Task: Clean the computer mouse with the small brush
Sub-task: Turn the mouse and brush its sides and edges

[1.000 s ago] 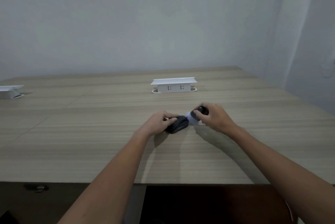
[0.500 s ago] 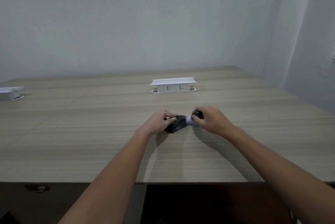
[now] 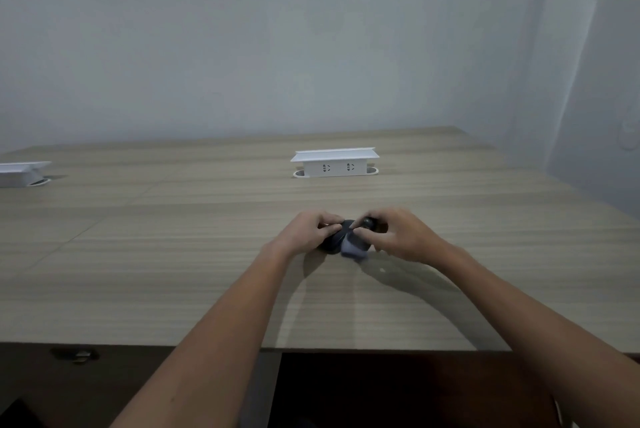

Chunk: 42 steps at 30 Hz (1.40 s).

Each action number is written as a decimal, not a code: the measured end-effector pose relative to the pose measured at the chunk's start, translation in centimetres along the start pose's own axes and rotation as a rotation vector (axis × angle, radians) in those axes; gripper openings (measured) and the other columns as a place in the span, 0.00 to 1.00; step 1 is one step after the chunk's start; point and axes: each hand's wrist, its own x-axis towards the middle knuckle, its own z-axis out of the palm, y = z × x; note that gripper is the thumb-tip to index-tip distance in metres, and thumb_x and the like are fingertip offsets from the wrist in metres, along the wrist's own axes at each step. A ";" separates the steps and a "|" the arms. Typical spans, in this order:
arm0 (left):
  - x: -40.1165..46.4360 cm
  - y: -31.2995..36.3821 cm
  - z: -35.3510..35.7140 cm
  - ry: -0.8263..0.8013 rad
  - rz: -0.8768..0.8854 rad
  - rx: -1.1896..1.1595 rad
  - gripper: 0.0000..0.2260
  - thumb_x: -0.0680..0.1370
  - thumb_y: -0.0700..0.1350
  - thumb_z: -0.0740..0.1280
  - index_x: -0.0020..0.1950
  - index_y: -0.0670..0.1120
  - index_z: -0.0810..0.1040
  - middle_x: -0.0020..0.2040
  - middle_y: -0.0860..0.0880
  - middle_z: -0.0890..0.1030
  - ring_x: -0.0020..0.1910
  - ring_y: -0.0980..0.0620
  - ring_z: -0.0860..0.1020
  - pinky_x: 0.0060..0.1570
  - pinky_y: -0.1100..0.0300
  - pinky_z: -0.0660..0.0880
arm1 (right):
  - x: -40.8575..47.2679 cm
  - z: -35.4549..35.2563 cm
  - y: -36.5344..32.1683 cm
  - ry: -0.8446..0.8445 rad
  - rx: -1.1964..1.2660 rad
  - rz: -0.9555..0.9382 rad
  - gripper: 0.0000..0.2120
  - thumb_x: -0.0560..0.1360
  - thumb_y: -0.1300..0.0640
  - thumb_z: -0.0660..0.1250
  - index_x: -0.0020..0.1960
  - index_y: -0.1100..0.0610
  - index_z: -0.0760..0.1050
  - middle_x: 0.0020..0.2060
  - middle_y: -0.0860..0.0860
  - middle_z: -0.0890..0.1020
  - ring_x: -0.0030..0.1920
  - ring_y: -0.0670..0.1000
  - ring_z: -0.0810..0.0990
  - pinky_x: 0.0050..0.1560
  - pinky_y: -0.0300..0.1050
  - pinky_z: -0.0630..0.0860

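Note:
A dark computer mouse (image 3: pixel 333 242) lies on the wooden table (image 3: pixel 173 254), mid-table in front of me. My left hand (image 3: pixel 308 235) grips it from the left side. My right hand (image 3: pixel 398 237) holds a small brush (image 3: pixel 355 247) with a dark round handle top and pale bristles. The bristles press against the right side of the mouse. Much of the mouse is hidden by my fingers and the bristles.
A white pop-up socket box (image 3: pixel 334 162) stands behind the hands near the table's middle. A second white box (image 3: pixel 22 173) sits at the far left edge. The table's front edge runs close to me, with dark space below.
The brush has swept from the mouse's far right end toward me and down along its right side. My left hand keeps its hold on the mouse.

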 end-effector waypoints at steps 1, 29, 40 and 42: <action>0.0 0.0 0.0 -0.004 0.002 0.004 0.14 0.81 0.41 0.65 0.66 0.42 0.80 0.66 0.47 0.80 0.67 0.52 0.76 0.62 0.70 0.66 | 0.0 0.2 -0.1 -0.008 -0.009 0.007 0.05 0.76 0.56 0.70 0.48 0.54 0.84 0.35 0.44 0.83 0.34 0.41 0.79 0.38 0.34 0.73; 0.3 -0.2 0.1 0.012 0.041 -0.014 0.11 0.80 0.41 0.66 0.60 0.45 0.84 0.57 0.49 0.85 0.58 0.52 0.82 0.59 0.59 0.76 | -0.2 1.0 -0.2 0.087 -0.070 0.016 0.05 0.75 0.55 0.69 0.47 0.53 0.84 0.37 0.47 0.85 0.35 0.43 0.80 0.40 0.43 0.75; -0.1 0.2 0.1 0.039 0.038 -0.040 0.12 0.80 0.40 0.66 0.61 0.43 0.83 0.58 0.47 0.85 0.58 0.51 0.81 0.61 0.57 0.76 | -0.1 1.1 0.1 0.212 -0.132 0.062 0.07 0.75 0.54 0.68 0.47 0.55 0.83 0.39 0.50 0.86 0.39 0.51 0.82 0.42 0.49 0.78; 0.0 0.0 0.2 0.032 0.036 -0.059 0.11 0.80 0.40 0.66 0.60 0.43 0.83 0.58 0.47 0.85 0.57 0.52 0.81 0.58 0.60 0.76 | -0.3 1.1 -0.1 0.225 -0.096 0.040 0.06 0.75 0.55 0.68 0.48 0.55 0.83 0.38 0.49 0.86 0.39 0.49 0.82 0.41 0.47 0.76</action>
